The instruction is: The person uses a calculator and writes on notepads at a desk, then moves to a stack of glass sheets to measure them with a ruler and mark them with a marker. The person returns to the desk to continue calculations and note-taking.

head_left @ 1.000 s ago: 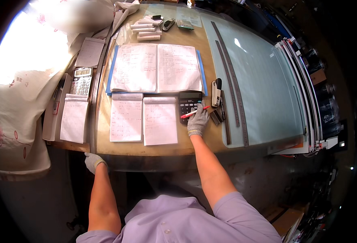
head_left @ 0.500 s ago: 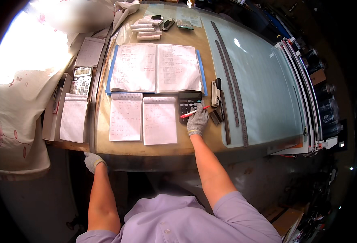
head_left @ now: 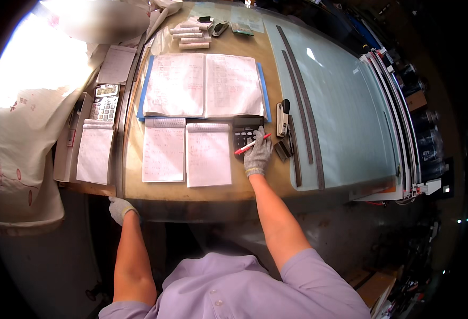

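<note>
My right hand, in a grey knit glove, holds a red-and-white pen slantwise across its fingers. Its fingertips lie over the right side of a black desk calculator, covering many keys. Just left of the calculator, two notepads with handwriting, a left pad and a right pad, lie side by side. Above them spreads an open ledger in a blue folder. My left hand, gloved too, is curled at the table's front edge near the left corner; its fingers are partly hidden.
A stapler and a small dark block sit right of the calculator. Two long steel rulers lie on the glass sheet. At left are a silver calculator, another notepad and a narrow box. Rolled papers lie at the back.
My right hand has shifted slightly up on the calculator, its fingers reaching further over the keys, and the pen tilts more steeply. The whole view has shifted a little. My left hand stays at the edge.
</note>
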`<move>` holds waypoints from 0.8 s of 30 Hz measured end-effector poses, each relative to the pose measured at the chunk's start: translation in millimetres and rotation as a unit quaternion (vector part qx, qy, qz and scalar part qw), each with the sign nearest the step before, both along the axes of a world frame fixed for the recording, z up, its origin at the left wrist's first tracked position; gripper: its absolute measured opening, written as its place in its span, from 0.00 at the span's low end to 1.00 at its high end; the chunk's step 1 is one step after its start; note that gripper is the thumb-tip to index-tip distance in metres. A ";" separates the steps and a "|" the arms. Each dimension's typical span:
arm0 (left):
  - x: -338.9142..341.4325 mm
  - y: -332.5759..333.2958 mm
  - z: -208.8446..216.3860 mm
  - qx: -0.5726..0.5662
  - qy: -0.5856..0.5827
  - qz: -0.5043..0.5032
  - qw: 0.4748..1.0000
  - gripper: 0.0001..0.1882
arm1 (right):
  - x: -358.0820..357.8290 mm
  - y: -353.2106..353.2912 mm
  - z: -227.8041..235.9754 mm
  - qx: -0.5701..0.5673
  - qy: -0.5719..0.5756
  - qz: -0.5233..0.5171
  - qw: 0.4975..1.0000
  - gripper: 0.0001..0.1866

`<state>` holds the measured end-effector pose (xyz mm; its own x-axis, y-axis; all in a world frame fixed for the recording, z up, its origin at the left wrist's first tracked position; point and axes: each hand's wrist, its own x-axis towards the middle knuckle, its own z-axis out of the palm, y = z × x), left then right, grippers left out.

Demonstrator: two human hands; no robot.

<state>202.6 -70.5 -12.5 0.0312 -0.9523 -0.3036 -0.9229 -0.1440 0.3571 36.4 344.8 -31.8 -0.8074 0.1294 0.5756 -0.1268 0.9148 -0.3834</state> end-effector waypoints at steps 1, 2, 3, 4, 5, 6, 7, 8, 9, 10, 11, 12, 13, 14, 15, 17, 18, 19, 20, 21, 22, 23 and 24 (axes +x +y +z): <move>0.4 0.0 -0.3 0.000 -0.001 -0.001 1.000 0.36 | 2.0 1.3 0.0 -0.022 0.019 0.002 1.000 0.19; 0.7 -0.3 -1.3 -0.003 0.000 -0.006 1.000 0.36 | 2.4 2.4 0.4 -0.045 0.039 0.004 0.998 0.19; 0.9 -0.8 -3.1 -0.007 0.000 -0.012 1.000 0.36 | 6.5 6.0 -5.5 -0.063 0.056 0.005 0.996 0.17; 0.8 -1.7 -5.0 -0.011 0.000 -0.018 1.000 0.36 | 13.0 8.9 -8.3 -0.076 0.053 0.024 0.995 0.17; 2.5 -3.2 -8.3 -0.016 0.001 -0.021 1.000 0.37 | 21.3 10.3 -8.2 -0.089 0.049 0.044 0.994 0.16; 4.3 -5.9 -11.8 -0.021 0.002 -0.023 1.000 0.37 | 29.8 11.5 -8.2 -0.102 0.044 0.064 0.992 0.15; 6.3 -7.9 -14.3 -0.026 0.002 -0.024 0.999 0.37 | 39.0 10.4 -9.0 -0.057 0.038 0.071 0.995 0.14; 5.5 -8.4 -15.8 -0.023 0.002 -0.024 0.999 0.37 | 45.5 11.0 -9.7 -0.059 0.027 0.100 0.993 0.13; 4.0 -8.5 -16.8 -0.020 0.002 -0.022 1.000 0.37 | 51.3 11.8 -10.4 -0.061 0.015 0.130 0.989 0.12; 2.7 -7.8 -17.4 -0.017 0.002 -0.021 1.000 0.37 | 56.4 12.5 -11.2 -0.063 0.003 0.160 0.985 0.11; 2.4 -7.7 -16.5 -0.017 0.003 -0.019 1.000 0.37 | 60.9 10.0 -7.9 -0.078 -0.025 0.178 0.981 0.10; 2.3 -7.4 -15.4 -0.017 0.004 -0.016 1.000 0.37 | 61.3 8.3 -4.4 -0.055 -0.025 0.191 0.980 0.11; 2.8 -6.8 -14.6 -0.016 0.004 -0.013 1.000 0.37 | 60.1 7.0 -0.8 -0.033 -0.025 0.205 0.978 0.11; 3.0 -6.6 -13.8 -0.017 0.003 -0.015 1.000 0.36 | 58.8 5.7 3.8 -0.010 -0.024 0.218 0.976 0.12; 3.3 -6.3 -13.1 -0.018 0.001 -0.017 1.000 0.36 | 58.7 5.4 6.2 0.008 -0.027 0.229 0.973 0.14; 3.2 -6.1 -12.3 -0.017 -0.001 -0.017 1.000 0.36 | 60.5 4.4 8.9 0.006 -0.026 0.233 0.972 0.16; 2.7 -6.4 -12.2 -0.015 -0.001 -0.016 1.000 0.36 | 61.5 4.2 9.5 0.006 -0.025 0.235 0.972 0.16; 2.3 -6.5 -11.9 -0.013 -0.001 -0.014 1.000 0.36 | 62.4 4.8 8.8 0.001 -0.025 0.237 0.971 0.17; 2.3 -6.5 -11.7 -0.011 0.000 -0.014 1.000 0.36 | 63.7 5.0 8.0 -0.004 -0.025 0.240 0.970 0.17; 2.2 -6.5 -11.4 -0.010 0.001 -0.015 1.000 0.36 | 64.5 5.3 7.3 -0.010 -0.026 0.242 0.970 0.17; 2.1 -6.5 -11.0 -0.009 0.002 -0.015 1.000 0.36 | 64.9 5.9 6.7 -0.013 -0.032 0.240 0.970 0.16; 2.4 -6.4 -10.1 -0.005 0.005 -0.011 1.000 0.36 | 65.5 5.3 8.9 -0.016 -0.039 0.238 0.970 0.15; 2.6 -6.0 -8.7 -0.001 0.007 -0.008 1.000 0.36 | 65.8 5.0 10.0 -0.019 -0.046 0.236 0.971 0.14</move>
